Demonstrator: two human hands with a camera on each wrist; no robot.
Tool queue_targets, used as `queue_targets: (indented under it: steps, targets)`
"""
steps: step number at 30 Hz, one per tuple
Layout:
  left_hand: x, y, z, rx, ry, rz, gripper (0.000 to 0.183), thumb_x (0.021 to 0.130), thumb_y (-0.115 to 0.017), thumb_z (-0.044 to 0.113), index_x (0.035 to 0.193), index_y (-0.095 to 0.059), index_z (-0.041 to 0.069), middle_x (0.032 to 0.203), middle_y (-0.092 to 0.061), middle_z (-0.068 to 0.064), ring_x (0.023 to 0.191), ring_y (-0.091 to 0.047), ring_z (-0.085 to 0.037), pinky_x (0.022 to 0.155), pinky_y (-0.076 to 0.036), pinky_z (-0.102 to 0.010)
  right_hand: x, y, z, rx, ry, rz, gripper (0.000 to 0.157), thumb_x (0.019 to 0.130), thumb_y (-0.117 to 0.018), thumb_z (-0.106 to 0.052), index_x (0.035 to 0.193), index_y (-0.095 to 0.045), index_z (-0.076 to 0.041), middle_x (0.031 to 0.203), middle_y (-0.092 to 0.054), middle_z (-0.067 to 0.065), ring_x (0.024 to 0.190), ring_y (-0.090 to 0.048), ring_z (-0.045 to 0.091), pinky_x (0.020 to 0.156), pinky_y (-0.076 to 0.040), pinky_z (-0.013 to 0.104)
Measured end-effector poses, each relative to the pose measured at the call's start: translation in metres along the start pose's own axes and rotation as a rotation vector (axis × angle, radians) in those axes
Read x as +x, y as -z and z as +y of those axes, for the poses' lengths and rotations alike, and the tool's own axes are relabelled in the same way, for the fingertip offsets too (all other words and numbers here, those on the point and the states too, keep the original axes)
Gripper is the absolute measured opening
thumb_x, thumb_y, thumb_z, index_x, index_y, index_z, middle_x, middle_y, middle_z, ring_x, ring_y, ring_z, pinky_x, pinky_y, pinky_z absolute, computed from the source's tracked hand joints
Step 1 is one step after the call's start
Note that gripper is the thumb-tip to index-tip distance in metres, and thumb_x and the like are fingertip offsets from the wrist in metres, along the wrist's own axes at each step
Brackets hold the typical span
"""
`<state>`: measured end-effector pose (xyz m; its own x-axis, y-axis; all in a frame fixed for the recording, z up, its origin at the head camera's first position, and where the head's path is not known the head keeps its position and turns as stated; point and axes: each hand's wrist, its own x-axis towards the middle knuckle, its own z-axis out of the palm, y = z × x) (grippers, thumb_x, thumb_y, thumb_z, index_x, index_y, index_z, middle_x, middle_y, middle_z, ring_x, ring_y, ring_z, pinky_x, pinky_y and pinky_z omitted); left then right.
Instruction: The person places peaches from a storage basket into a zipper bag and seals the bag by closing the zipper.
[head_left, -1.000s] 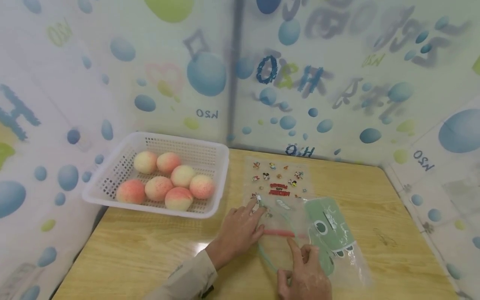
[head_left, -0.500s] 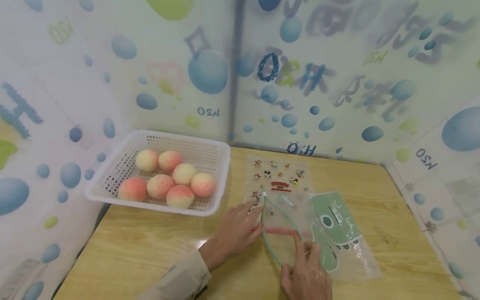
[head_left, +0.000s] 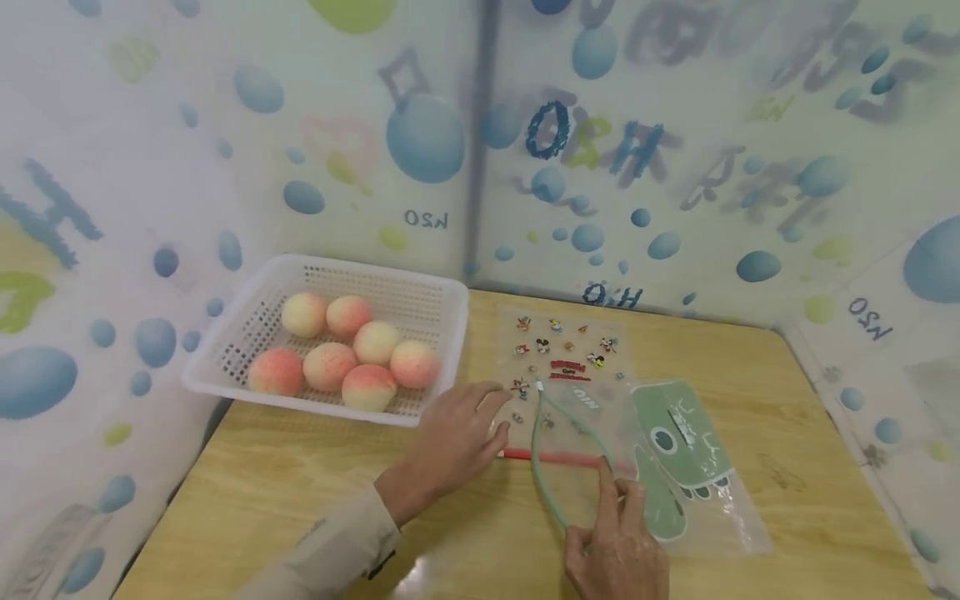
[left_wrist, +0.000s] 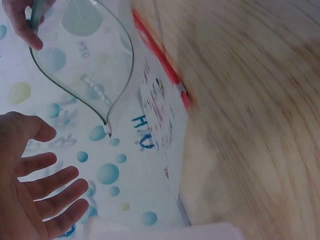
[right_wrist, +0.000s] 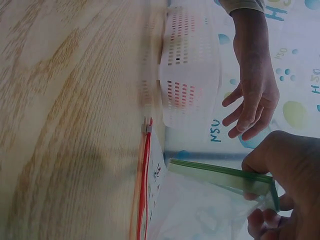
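On the table (head_left: 300, 475), partly over the pouch (head_left: 558, 337), observe green bag (head_left: 675, 442) with rim (head_left: 535, 450) pinched by right hand (head_left: 621, 542), presumably to keep it gaping, and left hand (head_left: 450, 437) apart from it, fingers (left_wrist: 52, 182) loosely extended, gripping nothing.

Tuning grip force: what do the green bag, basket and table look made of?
Green bag: thin, glossy plastic film; see-through, with glare.
Basket: probably molded plastic, smooth; white perforated walls.
Table: wood or wood-look laminate, slightly shiny; grain and a reflection show, core can't be told.
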<state>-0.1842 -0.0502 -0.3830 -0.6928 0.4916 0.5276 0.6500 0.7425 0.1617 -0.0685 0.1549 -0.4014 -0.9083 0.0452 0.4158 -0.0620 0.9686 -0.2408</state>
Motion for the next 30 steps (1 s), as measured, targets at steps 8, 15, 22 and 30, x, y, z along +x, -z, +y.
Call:
queue_targets:
  steps: [8,15,22,30]
  targets:
    - [0.0,0.01,-0.021,0.065,0.006,0.002,0.038,0.083,-0.054,0.028,0.116,-0.056,0.008,0.112,-0.057,-0.006,0.099,-0.053,-0.021,0.08,-0.045,-0.036,-0.001,0.001,-0.003,-0.028,-0.036,-0.079,0.083,0.058,-0.064,-0.017,0.135,-0.037,-0.002,0.098,-0.037,0.013,0.043,-0.03,0.008,0.034,-0.023,0.02]
    - [0.004,0.021,-0.042,0.088,0.013,0.0,0.039,0.083,-0.055,0.025,0.116,-0.055,0.006,0.113,-0.056,-0.01,0.103,-0.051,-0.025,0.081,-0.045,-0.04,0.0,-0.001,-0.004,-0.03,-0.046,-0.072,0.084,0.059,-0.066,-0.016,0.136,-0.036,-0.002,0.098,-0.037,0.014,0.043,-0.031,0.009,0.035,-0.025,0.021]
    - [0.006,0.029,-0.058,0.076,0.061,0.012,0.044,0.082,-0.054,0.032,0.117,-0.055,0.006,0.114,-0.055,-0.011,0.104,-0.05,-0.027,0.083,-0.041,-0.043,-0.001,0.0,-0.004,-0.031,-0.077,-0.097,0.087,0.061,-0.067,-0.016,0.138,-0.03,-0.002,0.103,-0.035,0.016,0.045,-0.035,0.01,0.036,-0.028,0.02]
    - [0.004,0.03,-0.075,0.143,0.109,0.008,0.048,0.081,-0.053,0.036,0.116,-0.055,0.004,0.113,-0.056,-0.011,0.103,-0.051,-0.03,0.075,-0.044,-0.045,0.0,0.0,-0.005,-0.025,-0.076,-0.09,0.085,0.062,-0.067,-0.014,0.138,-0.03,0.0,0.104,-0.033,0.016,0.045,-0.033,0.009,0.036,-0.027,0.019]
